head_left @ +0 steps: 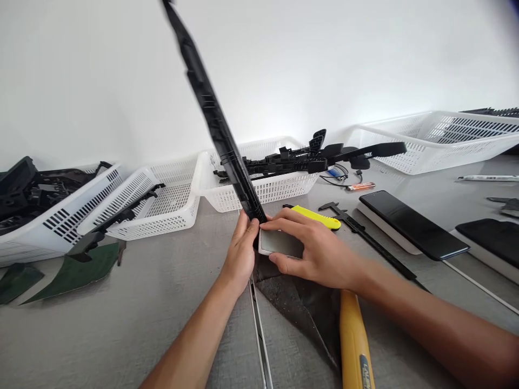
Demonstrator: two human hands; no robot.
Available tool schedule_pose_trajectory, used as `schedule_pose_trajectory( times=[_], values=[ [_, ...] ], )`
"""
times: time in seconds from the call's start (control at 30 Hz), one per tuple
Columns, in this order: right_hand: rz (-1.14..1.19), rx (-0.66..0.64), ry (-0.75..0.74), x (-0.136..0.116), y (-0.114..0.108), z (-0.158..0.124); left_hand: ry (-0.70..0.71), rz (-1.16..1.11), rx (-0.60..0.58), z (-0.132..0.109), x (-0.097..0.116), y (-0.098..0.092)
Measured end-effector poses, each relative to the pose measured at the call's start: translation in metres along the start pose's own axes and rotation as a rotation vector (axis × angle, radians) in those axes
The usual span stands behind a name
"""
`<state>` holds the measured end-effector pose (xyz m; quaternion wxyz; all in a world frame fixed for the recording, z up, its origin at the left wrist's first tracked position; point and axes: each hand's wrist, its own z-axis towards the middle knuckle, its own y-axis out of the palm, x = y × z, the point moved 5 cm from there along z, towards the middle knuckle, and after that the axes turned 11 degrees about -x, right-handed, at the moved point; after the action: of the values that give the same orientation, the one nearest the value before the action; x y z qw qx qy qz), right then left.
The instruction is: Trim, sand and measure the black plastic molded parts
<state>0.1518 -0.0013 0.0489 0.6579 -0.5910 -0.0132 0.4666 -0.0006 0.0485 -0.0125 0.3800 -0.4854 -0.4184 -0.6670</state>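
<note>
My left hand (242, 251) is closed round the lower end of a long black plastic strip (217, 121), which rises tilted to the upper left with ribs and clips along it. In my right hand (316, 243) is a small rectangular block (279, 243), grey on top with a pale edge, pressed against the strip's lower end. The fingertips of both hands nearly meet there. Beneath them a dark cloth or sheet (300, 302) lies on the table, beside a narrow shiny metal strip (259, 335). A yellow-handled tool (354, 340) lies under my right forearm, its far end hidden.
Behind stand white baskets, one (263, 192) holding black plastic parts (292, 159), others at left (162, 224) and right (441, 143). A yellow cutter (316, 217), a black caliper (365, 232) and a phone (413, 221) lie to the right. Green sheets (81, 273) lie left.
</note>
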Motion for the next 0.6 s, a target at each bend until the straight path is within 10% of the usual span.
schedule_pose_trajectory(
  times=[0.6],
  values=[
    [-0.002, 0.083, 0.225, 0.026, 0.001, 0.002, 0.132, 0.264, 0.037, 0.002, 0.014, -0.008]
  ],
)
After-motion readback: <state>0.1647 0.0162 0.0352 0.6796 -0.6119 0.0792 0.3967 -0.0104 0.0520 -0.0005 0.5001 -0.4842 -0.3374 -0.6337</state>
